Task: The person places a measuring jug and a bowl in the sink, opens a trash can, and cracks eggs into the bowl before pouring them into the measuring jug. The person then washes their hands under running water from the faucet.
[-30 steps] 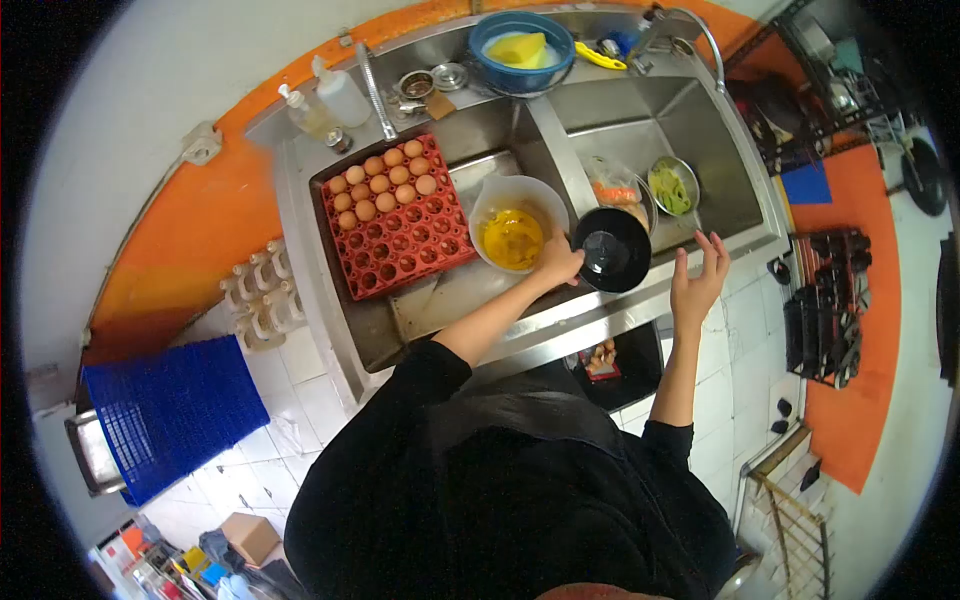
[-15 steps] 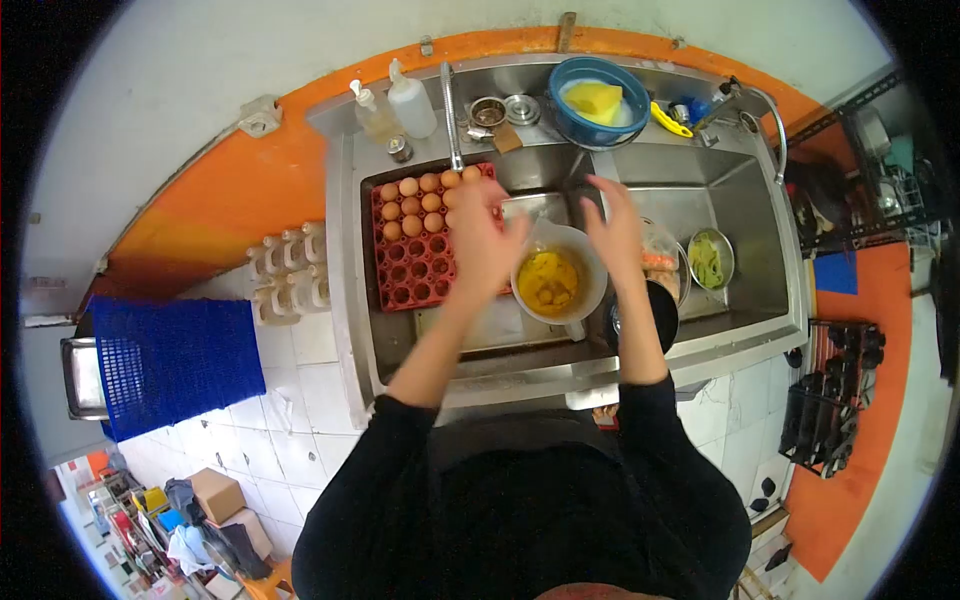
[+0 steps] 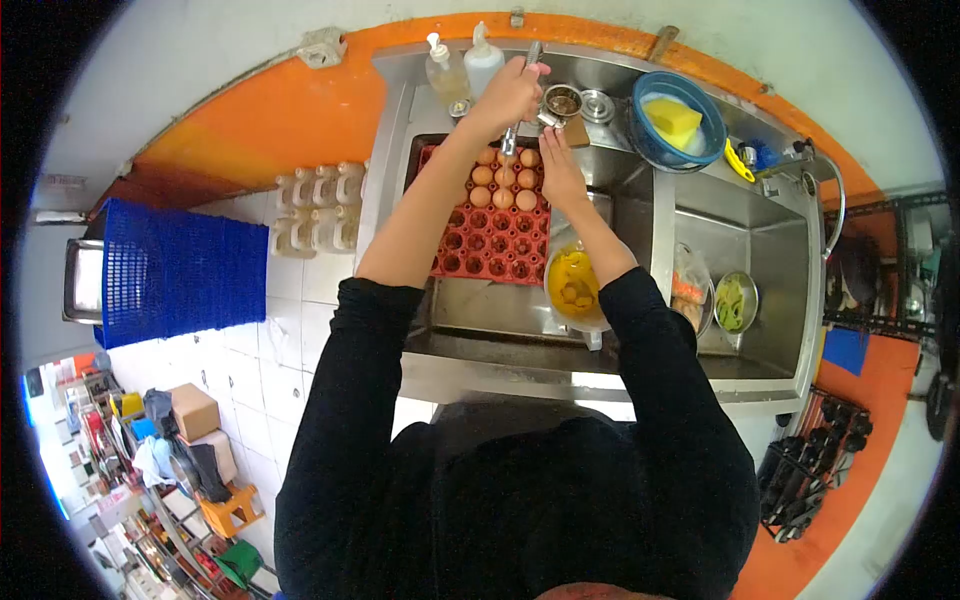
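Note:
My left hand (image 3: 510, 98) is closed around the upper part of the metal faucet (image 3: 509, 138) at the back of the left basin. Just right of the spout, my right hand (image 3: 562, 170) reaches over the egg tray with its fingers stretched out, holding nothing. Brown eggs (image 3: 503, 178) fill the back of the red tray (image 3: 497, 243), and its front cups are bare. A translucent jug (image 3: 594, 322) with cracked eggs (image 3: 573, 283) stands right of the tray, partly behind my right forearm.
A blue basin (image 3: 645, 146) with a yellow sponge (image 3: 673, 121) sits behind the divider. Soap bottles (image 3: 484, 62) stand at the back left. The right basin holds a bagged orange food (image 3: 688, 285) and a metal bowl (image 3: 752, 303). A blue crate (image 3: 185, 275) is far left.
My left hand has moved from above the tray to the faucet and closed on it. My right hand has moved left to the tray's back edge. The view has shifted.

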Demonstrator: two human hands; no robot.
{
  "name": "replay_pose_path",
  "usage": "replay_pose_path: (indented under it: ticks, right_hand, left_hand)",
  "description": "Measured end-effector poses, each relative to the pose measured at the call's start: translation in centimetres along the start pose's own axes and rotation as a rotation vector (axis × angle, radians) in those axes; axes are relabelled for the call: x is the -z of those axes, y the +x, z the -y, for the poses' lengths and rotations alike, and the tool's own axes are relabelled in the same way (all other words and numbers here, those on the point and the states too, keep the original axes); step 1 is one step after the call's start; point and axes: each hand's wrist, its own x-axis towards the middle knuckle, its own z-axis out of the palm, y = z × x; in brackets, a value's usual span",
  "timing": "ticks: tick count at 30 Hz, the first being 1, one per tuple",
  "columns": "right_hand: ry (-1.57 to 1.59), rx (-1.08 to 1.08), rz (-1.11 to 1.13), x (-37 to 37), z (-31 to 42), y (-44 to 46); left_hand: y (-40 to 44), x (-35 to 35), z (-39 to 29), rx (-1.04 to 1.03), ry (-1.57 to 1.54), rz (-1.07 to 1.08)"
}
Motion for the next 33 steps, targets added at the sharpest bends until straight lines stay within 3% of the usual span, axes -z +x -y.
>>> replay_pose_path:
  ticks: [4, 5, 8, 9, 10, 11, 14, 17, 20, 23, 26, 29, 32, 33]
  right_hand:
    - [-0.174, -0.167, 0.209, 2.1, 3.4, -0.1]
    - [-0.095, -0.138, 0.087, 1.8, 5.1, -0.7]
    - [0.618, -0.124, 0.259, -1.2, 9.8, -2.8]
    - [0.804, -0.112, 0.455, -1.2, 11.6, -3.0]
    - [1.227, -0.448, 0.627, -2.0, 13.3, -3.5]
    - [1.454, -0.617, 0.728, -1.8, 14.8, -3.5]
    - [1.736, -0.671, 1.013, -3.6, 17.3, -4.7]
    - [1.511, -0.559, 1.278, -5.4, 19.7, -7.5]
    - [1.248, -0.6, 1.334, -8.0, 20.6, -10.4]
    - [1.288, -0.94, 1.337, -11.6, 20.3, -12.2]
    - [1.311, -0.92, 1.325, -14.2, 20.4, -13.6]
    - [1.538, -0.806, 1.46, -17.1, 19.8, -14.6]
    - [1.339, -0.866, 1.261, -18.1, 20.6, -15.3]
    - [1.313, -0.767, 1.309, -18.7, 20.7, -15.6]
  left_hand:
    - [0.4, 1.7, -0.4, 0.02, 0.027, 0.073]
    - [0.5, 1.7, -0.2, 0.004, 0.033, 0.073]
    - [0.3, 1.5, -0.4, -0.015, 0.103, 0.05]
    - [0.3, 1.5, -0.1, -0.027, 0.121, 0.046]
    - [0.5, 1.6, -0.1, -0.04, 0.138, 0.042]
    - [0.4, 1.6, 0.1, -0.051, 0.157, 0.039]
    - [-0.2, 1.4, -0.4, -0.091, 0.23, 0.013]
    - [-0.3, 1.3, -0.5, -0.059, 0.268, -0.011]
    - [-0.3, 1.1, -0.3, -0.063, 0.35, -0.019]
    - [-0.1, 1.1, -0.2, -0.069, 0.352, -0.021]
    - [0.0, 1.1, -0.1, -0.046, 0.352, -0.02]
    - [0.1, 1.3, -0.1, -0.057, 0.336, 0.01]
    - [0.0, 1.2, -0.2, -0.041, 0.334, 0.0]
    - [-0.2, 1.1, -0.3, -0.036, 0.327, 0.003]
